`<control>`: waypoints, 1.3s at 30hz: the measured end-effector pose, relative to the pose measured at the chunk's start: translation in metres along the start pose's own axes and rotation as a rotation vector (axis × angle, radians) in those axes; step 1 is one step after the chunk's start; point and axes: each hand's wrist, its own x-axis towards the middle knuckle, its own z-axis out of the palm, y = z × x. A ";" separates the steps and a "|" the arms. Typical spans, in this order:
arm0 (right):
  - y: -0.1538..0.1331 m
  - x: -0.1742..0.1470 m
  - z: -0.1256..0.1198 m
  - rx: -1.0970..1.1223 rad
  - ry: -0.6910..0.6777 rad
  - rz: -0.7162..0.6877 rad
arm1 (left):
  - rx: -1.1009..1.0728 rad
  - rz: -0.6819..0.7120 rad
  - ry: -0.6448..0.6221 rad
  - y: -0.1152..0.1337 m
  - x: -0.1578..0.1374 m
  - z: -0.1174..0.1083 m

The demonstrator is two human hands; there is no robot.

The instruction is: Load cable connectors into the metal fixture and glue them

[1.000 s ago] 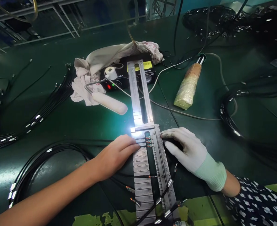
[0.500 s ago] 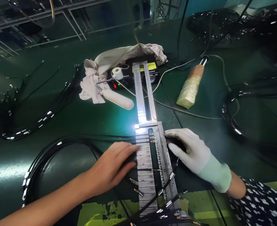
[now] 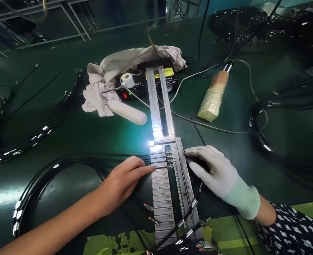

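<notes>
A slotted metal fixture runs lengthwise in front of me on the green table. Several thin black cables lie across its upper slots, with their stripped connector ends over the long opening. My left hand is at the fixture's left edge, its thumb and index finger closed on the lowest of these cables. On the other side, my right hand wears a white glove and rests with its index fingertip against the fixture's right rail. Thumb and index finger are apart, with nothing seen between them.
A bright lamp shines at the fixture's upper left. Behind stand a black control box, a cloth and a white-handled tool. A wrapped handle lies right. Cable bundles curve at both sides; loose cable ends cross the fixture's near part.
The cable end that lay lower on the fixture is now in a slot directly below the others. My left index finger has straightened onto it. My right hand stays at the rail.
</notes>
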 end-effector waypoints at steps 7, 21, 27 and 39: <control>-0.001 0.000 0.000 0.007 0.000 0.001 | 0.051 0.020 0.041 -0.004 0.004 0.003; 0.000 0.003 0.001 0.019 0.003 0.007 | 0.014 0.034 -0.027 -0.004 0.003 0.000; 0.000 0.004 0.000 0.018 0.004 0.004 | -0.100 0.031 0.029 -0.009 0.002 0.008; 0.001 0.004 0.000 0.013 -0.023 0.013 | 0.414 -0.015 -0.002 0.005 -0.019 0.022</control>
